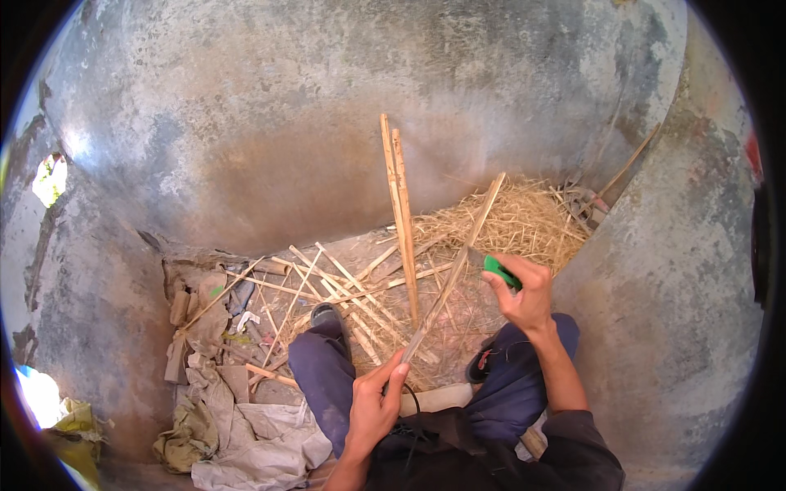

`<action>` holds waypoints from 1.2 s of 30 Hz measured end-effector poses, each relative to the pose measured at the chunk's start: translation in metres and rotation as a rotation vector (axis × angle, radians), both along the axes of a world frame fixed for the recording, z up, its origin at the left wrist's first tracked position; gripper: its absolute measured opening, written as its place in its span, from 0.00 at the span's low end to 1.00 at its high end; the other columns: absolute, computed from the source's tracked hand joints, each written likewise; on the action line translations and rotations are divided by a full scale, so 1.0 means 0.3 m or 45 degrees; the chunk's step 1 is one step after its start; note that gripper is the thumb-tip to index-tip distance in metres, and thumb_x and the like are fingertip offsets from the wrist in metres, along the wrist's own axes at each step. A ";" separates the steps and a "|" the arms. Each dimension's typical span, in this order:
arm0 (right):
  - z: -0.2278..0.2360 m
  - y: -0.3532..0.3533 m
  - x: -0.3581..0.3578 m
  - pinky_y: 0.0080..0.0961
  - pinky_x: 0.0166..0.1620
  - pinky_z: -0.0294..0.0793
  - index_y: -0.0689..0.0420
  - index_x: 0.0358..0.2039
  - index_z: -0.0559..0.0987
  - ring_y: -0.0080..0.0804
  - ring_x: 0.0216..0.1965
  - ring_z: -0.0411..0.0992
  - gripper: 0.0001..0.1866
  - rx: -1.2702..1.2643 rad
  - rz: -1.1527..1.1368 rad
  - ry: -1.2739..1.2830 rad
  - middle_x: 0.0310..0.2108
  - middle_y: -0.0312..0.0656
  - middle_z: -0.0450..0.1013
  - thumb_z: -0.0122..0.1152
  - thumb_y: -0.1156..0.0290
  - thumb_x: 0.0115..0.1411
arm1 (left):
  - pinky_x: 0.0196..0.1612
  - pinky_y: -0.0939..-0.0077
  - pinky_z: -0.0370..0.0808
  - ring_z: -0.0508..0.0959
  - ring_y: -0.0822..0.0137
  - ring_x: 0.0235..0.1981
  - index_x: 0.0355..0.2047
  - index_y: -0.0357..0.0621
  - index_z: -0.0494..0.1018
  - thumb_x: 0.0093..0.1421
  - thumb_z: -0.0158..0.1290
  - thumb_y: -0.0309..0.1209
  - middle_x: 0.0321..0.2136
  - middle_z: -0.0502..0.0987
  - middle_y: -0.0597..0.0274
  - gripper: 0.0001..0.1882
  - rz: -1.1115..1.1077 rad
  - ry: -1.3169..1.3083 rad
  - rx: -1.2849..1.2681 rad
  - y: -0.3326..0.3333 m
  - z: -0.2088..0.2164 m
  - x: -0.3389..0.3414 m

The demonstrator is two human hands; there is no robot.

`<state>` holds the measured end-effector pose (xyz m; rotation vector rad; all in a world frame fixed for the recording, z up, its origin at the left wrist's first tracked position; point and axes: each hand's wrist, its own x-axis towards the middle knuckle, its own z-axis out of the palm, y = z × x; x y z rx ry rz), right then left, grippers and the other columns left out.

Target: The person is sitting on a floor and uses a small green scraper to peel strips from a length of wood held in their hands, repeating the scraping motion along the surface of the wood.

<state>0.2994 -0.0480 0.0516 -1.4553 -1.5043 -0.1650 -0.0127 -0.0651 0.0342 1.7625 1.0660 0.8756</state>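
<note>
My left hand (pixel 377 407) is closed round the lower end of a long, pale wooden stick (pixel 446 290). The stick slants up and away to the right, its far end above a heap of shavings. My right hand (pixel 524 293) grips a green-handled knife (pixel 499 270). Its short grey blade lies against the stick's right side, around mid-length; how deep it bites cannot be made out. Beyond my hands, two more sticks (pixel 400 204) lean against the wall, their lower ends on the floor between my feet.
Curly shavings (pixel 524 217) are heaped at the far right. Several thin sticks (pixel 327 282) lie crossed on the floor. Crumpled sacking (pixel 262 438) and rubble are at the left. Grey walls (pixel 344 98) enclose the space, and my knees are bent on both sides.
</note>
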 end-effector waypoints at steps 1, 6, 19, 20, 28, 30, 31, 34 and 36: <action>0.007 0.002 0.014 0.31 0.33 0.82 0.60 0.47 0.90 0.40 0.30 0.85 0.15 -0.007 0.010 0.000 0.34 0.47 0.87 0.77 0.65 0.63 | 0.41 0.65 0.81 0.87 0.62 0.33 0.62 0.32 0.80 0.78 0.56 0.31 0.36 0.87 0.37 0.19 -0.001 0.001 0.016 -0.004 -0.009 -0.005; 0.004 0.005 0.021 0.31 0.34 0.81 0.60 0.49 0.89 0.41 0.30 0.85 0.16 -0.008 -0.031 0.128 0.36 0.48 0.86 0.74 0.63 0.67 | 0.37 0.64 0.79 0.85 0.60 0.29 0.60 0.33 0.81 0.78 0.56 0.32 0.32 0.85 0.40 0.18 0.004 0.062 -0.041 0.000 -0.009 -0.013; -0.088 -0.076 -0.179 0.33 0.27 0.78 0.51 0.48 0.89 0.35 0.24 0.80 0.18 -0.072 0.308 -0.212 0.28 0.35 0.80 0.77 0.54 0.63 | 0.31 0.73 0.70 0.67 0.76 0.24 0.62 0.36 0.82 0.84 0.46 0.35 0.20 0.66 0.66 0.20 -0.088 0.009 -0.108 0.012 0.008 0.025; -0.084 -0.076 -0.181 0.33 0.27 0.78 0.51 0.47 0.89 0.35 0.24 0.80 0.18 -0.075 0.293 -0.224 0.27 0.35 0.79 0.77 0.54 0.63 | 0.32 0.69 0.72 0.71 0.68 0.24 0.61 0.35 0.81 0.83 0.47 0.34 0.23 0.70 0.58 0.19 -0.074 0.030 -0.075 0.010 0.003 0.027; -0.063 -0.053 -0.134 0.32 0.27 0.78 0.53 0.44 0.90 0.34 0.26 0.84 0.15 0.010 0.178 -0.284 0.29 0.39 0.84 0.74 0.55 0.68 | 0.39 0.59 0.79 0.84 0.45 0.30 0.59 0.31 0.80 0.80 0.52 0.30 0.33 0.82 0.34 0.17 -0.022 0.055 0.020 -0.003 0.009 0.029; -0.066 -0.013 -0.039 0.32 0.28 0.79 0.56 0.44 0.90 0.35 0.28 0.85 0.16 0.042 0.001 -0.139 0.32 0.44 0.86 0.71 0.55 0.70 | 0.39 0.58 0.79 0.85 0.45 0.31 0.59 0.31 0.81 0.80 0.52 0.30 0.33 0.82 0.34 0.17 -0.035 0.129 -0.007 -0.030 -0.005 -0.001; -0.060 0.007 0.019 0.33 0.29 0.80 0.57 0.44 0.90 0.35 0.29 0.86 0.17 0.055 -0.092 -0.070 0.33 0.46 0.87 0.70 0.55 0.71 | 0.39 0.58 0.79 0.85 0.44 0.31 0.59 0.31 0.81 0.80 0.52 0.30 0.33 0.82 0.34 0.16 -0.047 0.162 -0.022 -0.039 -0.010 -0.013; -0.035 0.046 0.122 0.34 0.32 0.83 0.59 0.45 0.91 0.36 0.32 0.87 0.19 0.168 -0.213 -0.083 0.36 0.50 0.88 0.69 0.54 0.73 | 0.39 0.58 0.79 0.86 0.44 0.32 0.58 0.31 0.81 0.80 0.52 0.30 0.33 0.82 0.34 0.16 -0.088 0.198 -0.129 -0.059 0.006 -0.030; -0.012 0.033 0.137 0.34 0.34 0.84 0.59 0.45 0.91 0.37 0.33 0.87 0.19 0.047 -0.242 0.015 0.37 0.50 0.88 0.68 0.54 0.73 | 0.38 0.59 0.79 0.85 0.45 0.31 0.57 0.31 0.81 0.80 0.53 0.31 0.33 0.82 0.35 0.16 -0.093 0.144 -0.090 -0.050 -0.027 -0.040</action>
